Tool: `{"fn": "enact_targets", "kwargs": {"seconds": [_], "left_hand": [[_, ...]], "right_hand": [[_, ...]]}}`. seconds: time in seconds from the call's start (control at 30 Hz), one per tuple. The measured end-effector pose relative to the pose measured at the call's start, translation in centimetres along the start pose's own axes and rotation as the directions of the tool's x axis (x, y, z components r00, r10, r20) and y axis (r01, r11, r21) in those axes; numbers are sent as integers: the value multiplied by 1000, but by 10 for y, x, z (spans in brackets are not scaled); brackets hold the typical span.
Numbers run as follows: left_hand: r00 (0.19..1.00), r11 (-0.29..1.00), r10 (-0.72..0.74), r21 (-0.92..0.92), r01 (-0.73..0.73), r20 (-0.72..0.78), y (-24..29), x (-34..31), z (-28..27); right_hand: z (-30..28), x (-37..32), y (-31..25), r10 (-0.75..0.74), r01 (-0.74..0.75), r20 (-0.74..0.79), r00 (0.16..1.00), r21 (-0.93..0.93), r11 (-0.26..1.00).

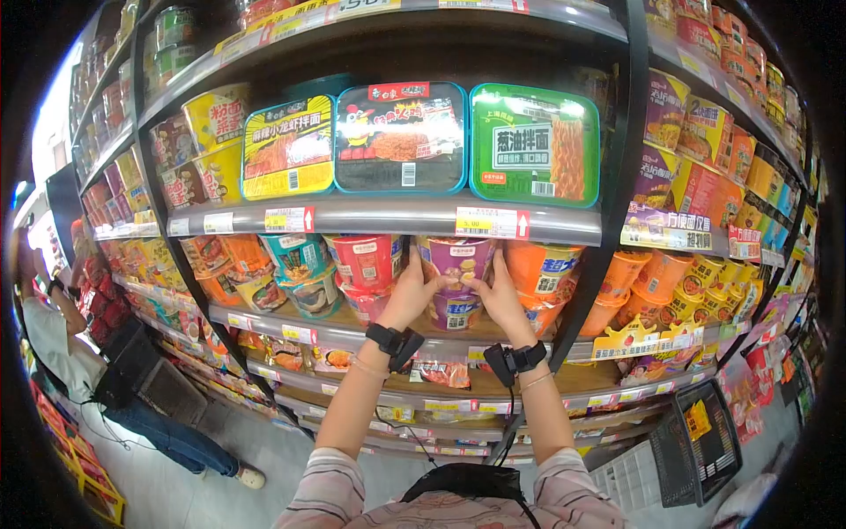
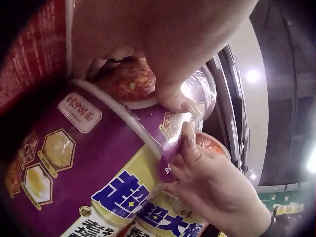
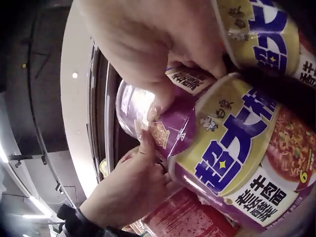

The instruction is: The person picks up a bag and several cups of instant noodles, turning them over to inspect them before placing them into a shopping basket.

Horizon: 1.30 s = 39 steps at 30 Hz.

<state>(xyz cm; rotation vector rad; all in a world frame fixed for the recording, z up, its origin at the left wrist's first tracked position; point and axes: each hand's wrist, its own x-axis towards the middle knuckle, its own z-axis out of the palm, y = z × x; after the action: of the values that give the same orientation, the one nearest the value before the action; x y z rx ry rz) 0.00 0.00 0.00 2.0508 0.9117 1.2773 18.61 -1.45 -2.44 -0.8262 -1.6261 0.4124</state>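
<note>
A purple noodle cup point(image 1: 452, 257) sits between the two hands on a shelf, above a second purple cup point(image 1: 452, 312). The left hand point(image 1: 411, 289) grips its left side and the right hand point(image 1: 500, 295) its right side, both thumbs meeting at the front. In the left wrist view, the thumb tips lie close together by a purple lid tab point(image 2: 169, 163), with the purple cup wall point(image 2: 94, 133) beside them. The right wrist view has the right hand point(image 3: 153, 44) above the purple lid point(image 3: 177, 123) and the left hand point(image 3: 133, 185) below it. The far fingertips are mostly hidden.
Red cups point(image 1: 363, 264) stand left of the hands, orange cups point(image 1: 538, 269) right. Boxed noodles point(image 1: 401, 141) line the shelf above, over a price rail point(image 1: 388, 222). Black uprights point(image 1: 614, 150) flank the bay. A black basket point(image 1: 705, 441) is low right; a person point(image 1: 75, 353) stands left.
</note>
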Motion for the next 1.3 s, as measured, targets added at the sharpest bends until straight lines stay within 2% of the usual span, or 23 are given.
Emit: {"fn": "enact_targets", "kwargs": {"seconds": [0.07,0.17,0.2,0.27,0.3,0.37,0.43,0.5,0.53,0.6,0.67,0.73,0.77,0.8,0.87,0.93,1.0,1.03,1.1,1.13,1.17,1.23,1.3], "left_hand": [[1000,1000,12,-28,-12,3,11,-5,2],[996,999,-31,-46,27,-79,32,-23,5],[985,998,50,-32,-57,-165,34,-36,9],[938,982,188,53,-180,-290,32,-62,14],[917,971,239,102,-217,-319,29,-79,17],[949,973,56,-194,-121,-310,29,-121,26],[962,940,-81,-341,-13,-259,4,-158,42],[977,940,-147,-331,88,-156,-29,-190,59],[970,896,-227,-409,172,-91,-45,-208,71],[927,797,-372,-496,345,47,-72,-242,94],[844,683,-505,-515,519,181,-90,-278,114],[888,827,-405,-326,457,218,-95,-305,146],[907,886,-349,-231,401,235,-95,-318,162],[838,870,-415,-113,479,355,-89,-325,174],[796,886,-422,12,463,434,-71,-332,211],[768,907,-411,135,399,492,-40,-322,261],[716,897,-410,107,429,566,-18,-322,319],[685,891,-409,99,444,603,-9,-324,348],[666,918,-292,6,396,686,-2,-326,416],[652,929,-228,-39,369,723,13,-319,443],[634,927,-179,-87,365,752,28,-314,466],[596,908,-74,-192,371,800,84,-282,516],[528,849,6,-284,446,849,109,-256,567]], "right_hand": [[-2,-7,-8,79,-79,-3,997,-2,997],[-10,-28,-21,-35,28,-40,999,-163,986],[-13,-48,-45,27,-26,-37,999,26,999],[-36,-97,-83,129,-137,96,987,75,988],[-48,-126,-82,239,-246,120,963,41,968],[-71,-186,-102,366,-370,139,920,7,929],[-101,-249,-115,580,-574,90,809,-85,814],[-139,-321,-106,642,-645,-82,763,-27,763],[-160,-358,-106,670,-678,-157,726,3,735],[-197,-419,-125,746,-782,-381,546,88,617],[-222,-466,-146,752,-817,-547,366,198,541],[-248,-506,-165,710,-803,-670,217,292,520],[-263,-524,-173,694,-799,-696,185,305,519],[-276,-541,-180,677,-792,-720,155,318,520],[-302,-567,-190,642,-791,-760,103,329,516],[-333,-593,-190,619,-763,-781,83,349,543],[-373,-611,-198,602,-756,-796,60,358,549],[-396,-623,-201,582,-777,-808,95,305,551],[-433,-650,-202,544,-804,-823,165,207,557],[-451,-653,-203,510,-908,-839,188,50,417],[-466,-654,-205,492,-897,-845,211,33,441],[-496,-631,-215,448,-876,-855,261,-16,481],[-531,-601,-224,405,-884,-859,315,-109,455]]}}
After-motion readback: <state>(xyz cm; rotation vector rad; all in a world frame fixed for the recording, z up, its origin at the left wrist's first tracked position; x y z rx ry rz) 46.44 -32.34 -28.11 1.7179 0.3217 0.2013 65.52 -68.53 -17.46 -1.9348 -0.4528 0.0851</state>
